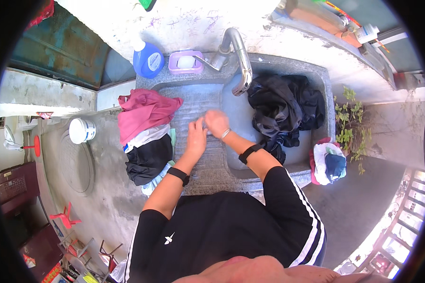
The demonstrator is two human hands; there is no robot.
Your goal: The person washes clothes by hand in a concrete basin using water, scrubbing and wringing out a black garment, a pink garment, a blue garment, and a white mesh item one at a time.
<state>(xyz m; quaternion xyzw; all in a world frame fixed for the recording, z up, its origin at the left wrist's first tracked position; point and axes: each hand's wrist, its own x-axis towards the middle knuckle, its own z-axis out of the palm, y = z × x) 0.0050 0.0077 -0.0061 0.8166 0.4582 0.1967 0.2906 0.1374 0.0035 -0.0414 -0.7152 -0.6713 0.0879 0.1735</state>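
my black shirt (212, 221) fills lower centre; mid-frame, my left hand (197, 134) and right hand (216, 123) curl together, contents i can't tell; a nudge could topple the clothes pile (149, 153) at left.

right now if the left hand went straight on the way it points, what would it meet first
Most likely the right hand, just ahead of the left hand over the ribbed washboard; blur hides whether they already touch.
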